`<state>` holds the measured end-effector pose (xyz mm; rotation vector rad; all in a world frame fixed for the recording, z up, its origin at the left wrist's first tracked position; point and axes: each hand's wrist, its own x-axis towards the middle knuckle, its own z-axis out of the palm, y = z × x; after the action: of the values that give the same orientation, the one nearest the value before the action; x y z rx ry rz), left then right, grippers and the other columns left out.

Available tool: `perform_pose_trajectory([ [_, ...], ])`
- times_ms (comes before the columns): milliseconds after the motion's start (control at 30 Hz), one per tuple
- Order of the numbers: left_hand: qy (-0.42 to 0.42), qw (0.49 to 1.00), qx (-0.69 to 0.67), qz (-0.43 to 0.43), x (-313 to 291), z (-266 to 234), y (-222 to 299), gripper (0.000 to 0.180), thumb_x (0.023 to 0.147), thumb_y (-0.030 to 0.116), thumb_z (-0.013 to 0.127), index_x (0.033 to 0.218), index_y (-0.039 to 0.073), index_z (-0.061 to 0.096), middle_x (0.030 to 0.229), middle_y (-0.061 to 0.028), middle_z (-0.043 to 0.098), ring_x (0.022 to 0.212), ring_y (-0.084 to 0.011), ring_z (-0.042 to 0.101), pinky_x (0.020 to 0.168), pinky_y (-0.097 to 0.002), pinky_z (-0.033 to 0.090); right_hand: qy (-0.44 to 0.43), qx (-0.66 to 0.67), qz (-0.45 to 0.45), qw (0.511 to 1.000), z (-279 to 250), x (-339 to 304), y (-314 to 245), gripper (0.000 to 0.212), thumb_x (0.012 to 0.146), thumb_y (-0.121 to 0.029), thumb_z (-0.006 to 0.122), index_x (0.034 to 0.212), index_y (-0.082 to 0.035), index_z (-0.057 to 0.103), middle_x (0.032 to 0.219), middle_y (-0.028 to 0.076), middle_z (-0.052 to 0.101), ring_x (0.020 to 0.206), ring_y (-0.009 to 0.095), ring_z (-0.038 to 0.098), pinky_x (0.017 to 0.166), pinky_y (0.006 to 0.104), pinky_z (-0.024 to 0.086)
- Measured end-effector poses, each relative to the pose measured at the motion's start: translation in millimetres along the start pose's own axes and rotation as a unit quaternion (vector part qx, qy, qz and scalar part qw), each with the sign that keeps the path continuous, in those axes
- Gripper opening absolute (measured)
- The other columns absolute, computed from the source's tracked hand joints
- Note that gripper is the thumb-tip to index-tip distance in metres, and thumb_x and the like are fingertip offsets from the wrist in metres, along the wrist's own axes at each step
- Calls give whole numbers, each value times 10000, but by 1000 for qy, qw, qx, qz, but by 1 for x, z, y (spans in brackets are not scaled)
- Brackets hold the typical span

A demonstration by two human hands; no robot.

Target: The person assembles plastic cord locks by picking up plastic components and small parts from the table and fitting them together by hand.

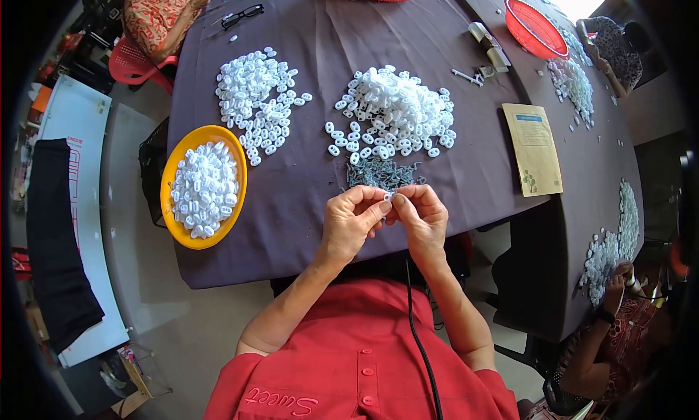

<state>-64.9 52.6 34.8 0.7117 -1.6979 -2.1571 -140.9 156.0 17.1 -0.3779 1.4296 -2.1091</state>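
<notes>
Item: one small white piece (388,197), pinched between your left hand (346,223) and right hand (422,222), brought together — nearside of the grey heap (380,171), presumably for easy reach — with a white heap (397,107) crowding its far edge, yellow bowl (243,169) leftward, envelope (535,154) rightward, neither obstructing you.
</notes>
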Motion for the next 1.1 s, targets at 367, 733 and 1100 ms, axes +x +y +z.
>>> perform_pose_trajectory([
  [367, 26, 999, -18, -15, -3, -2, 1, 101, 857, 107, 545, 882, 21, 592, 672, -20, 593, 511, -58, 515, 408, -182, 396, -44, -63, -45, 996, 1, -5, -5, 59, 844, 10, 533, 903, 6, 535, 763, 52, 581, 637, 94, 560, 589, 221, 476],
  [733, -31, 998, 56, -29, -6, -8, 8, 111, 855, 129, 548, 848, 30, 598, 692, -1, 579, 550, -49, 516, 442, -187, 416, -106, -319, -179, 925, -7, 3, -12, 104, 775, 107, 497, 819, 26, 546, 763, 76, 550, 628, 117, 564, 549, 226, 468],
  [1100, -21, 995, 85, -45, -10, -6, 11, 113, 841, 115, 564, 802, 19, 606, 638, 10, 572, 502, -36, 480, 435, -185, 394, -73, -151, -105, 980, -4, -1, -6, 107, 799, 99, 513, 867, 20, 539, 811, 50, 538, 679, 104, 555, 620, 224, 471],
])
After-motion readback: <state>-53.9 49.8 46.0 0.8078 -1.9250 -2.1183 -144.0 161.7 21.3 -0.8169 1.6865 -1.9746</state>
